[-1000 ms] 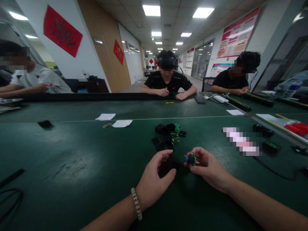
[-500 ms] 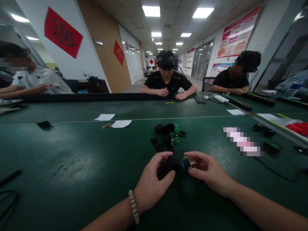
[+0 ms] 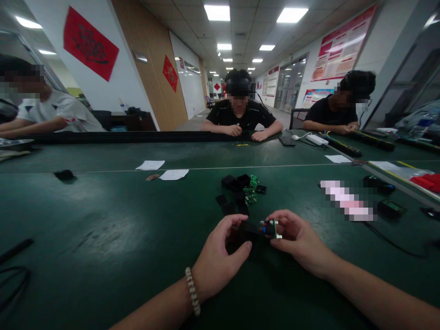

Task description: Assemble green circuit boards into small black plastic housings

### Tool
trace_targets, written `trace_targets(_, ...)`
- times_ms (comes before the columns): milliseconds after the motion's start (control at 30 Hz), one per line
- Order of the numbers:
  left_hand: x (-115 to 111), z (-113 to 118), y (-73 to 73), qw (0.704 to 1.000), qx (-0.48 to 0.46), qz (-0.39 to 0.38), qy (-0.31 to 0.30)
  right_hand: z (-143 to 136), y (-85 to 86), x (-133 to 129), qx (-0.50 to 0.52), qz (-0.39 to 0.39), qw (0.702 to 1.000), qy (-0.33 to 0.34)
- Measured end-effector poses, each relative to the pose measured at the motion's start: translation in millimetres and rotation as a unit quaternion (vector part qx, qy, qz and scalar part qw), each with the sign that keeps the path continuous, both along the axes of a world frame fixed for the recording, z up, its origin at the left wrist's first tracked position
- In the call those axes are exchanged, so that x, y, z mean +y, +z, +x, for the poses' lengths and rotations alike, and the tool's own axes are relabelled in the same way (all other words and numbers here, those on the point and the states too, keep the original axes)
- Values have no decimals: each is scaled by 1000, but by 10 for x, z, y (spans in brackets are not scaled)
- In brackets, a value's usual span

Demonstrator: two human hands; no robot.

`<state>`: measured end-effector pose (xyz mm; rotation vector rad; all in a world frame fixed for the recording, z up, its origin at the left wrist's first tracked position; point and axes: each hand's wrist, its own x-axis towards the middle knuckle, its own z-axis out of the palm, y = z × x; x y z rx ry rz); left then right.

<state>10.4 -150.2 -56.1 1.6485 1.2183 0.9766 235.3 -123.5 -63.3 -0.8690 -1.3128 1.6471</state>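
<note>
Between the thumb and fingers of my left hand is a small black box. My right hand pinches a small circuit board with dark and blue parts and metal prongs. The board stands just right of the box, its parts towards it, with a narrow gap between them. Beyond my hands lie several black boxes and flat black pieces beside green circuit boards.
On the green table lie white papers, a blurred pink strip, a black case and a cable. A person in black sits opposite; others sit left and right.
The circuit board in my right hand has turned, so more of its prongs and parts show. My left hand and the black box have barely moved.
</note>
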Motion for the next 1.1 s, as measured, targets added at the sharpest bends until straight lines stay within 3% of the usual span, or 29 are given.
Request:
trace_targets(867,-8,46,57,999,-29,-14,-10,-37,-34,-2,53,-53,996,-46)
trace_targets(1100,-15,33,19,999,-31,-34,-14,-6,-43,-16,19,-36,998,-37)
